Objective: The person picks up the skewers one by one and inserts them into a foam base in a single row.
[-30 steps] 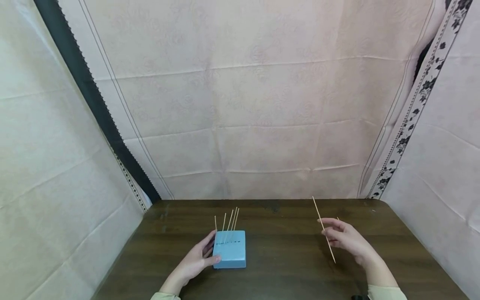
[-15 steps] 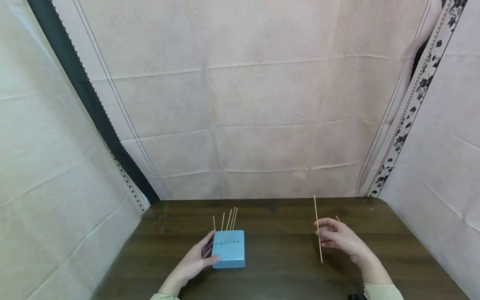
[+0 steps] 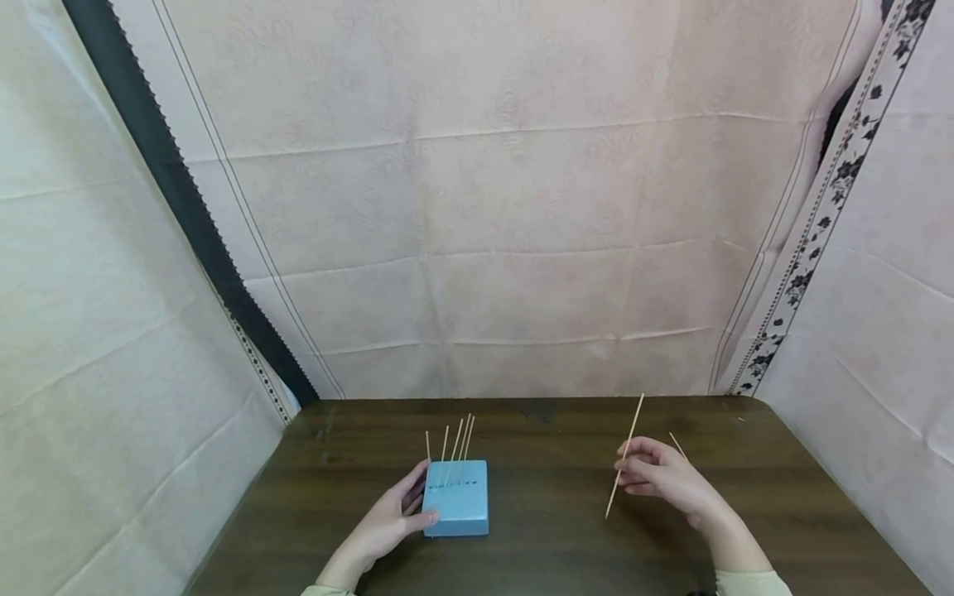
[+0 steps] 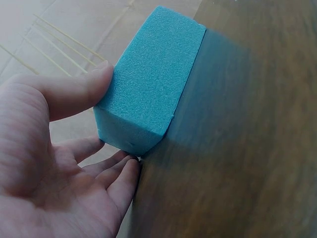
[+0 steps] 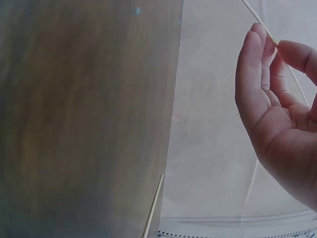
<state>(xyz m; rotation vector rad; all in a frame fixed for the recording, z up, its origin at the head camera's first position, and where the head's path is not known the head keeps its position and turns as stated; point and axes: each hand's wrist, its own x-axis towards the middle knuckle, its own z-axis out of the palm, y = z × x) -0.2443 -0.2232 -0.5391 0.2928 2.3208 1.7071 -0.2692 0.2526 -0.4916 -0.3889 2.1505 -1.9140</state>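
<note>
A light blue foam block point(image 3: 456, 498) sits on the wooden table with several thin wooden skewers point(image 3: 460, 439) standing in a row in its top. My left hand point(image 3: 383, 517) grips the block's left side, thumb at the front edge and fingers behind. In the left wrist view the thumb point(image 4: 84, 91) presses the foam's edge while the other fingers curl against its far side. To the right, my right hand point(image 3: 666, 480) pinches one skewer point(image 3: 626, 455) between thumb and fingertips, its upper end tilted right. The right wrist view shows this skewer point(image 5: 297, 82) crossing behind the thumb.
Another skewer point(image 3: 678, 445) lies on the table point(image 3: 551, 497) just beyond my right hand; its tip also shows low in the right wrist view. Pale patterned cloth point(image 3: 522, 207) hangs behind the table's back edge, with more cloth point(image 3: 879, 348) along both sides.
My right hand has moved slightly left, and its skewer has swung from leaning left at the top to leaning right. The left hand and foam block stay in place.
</note>
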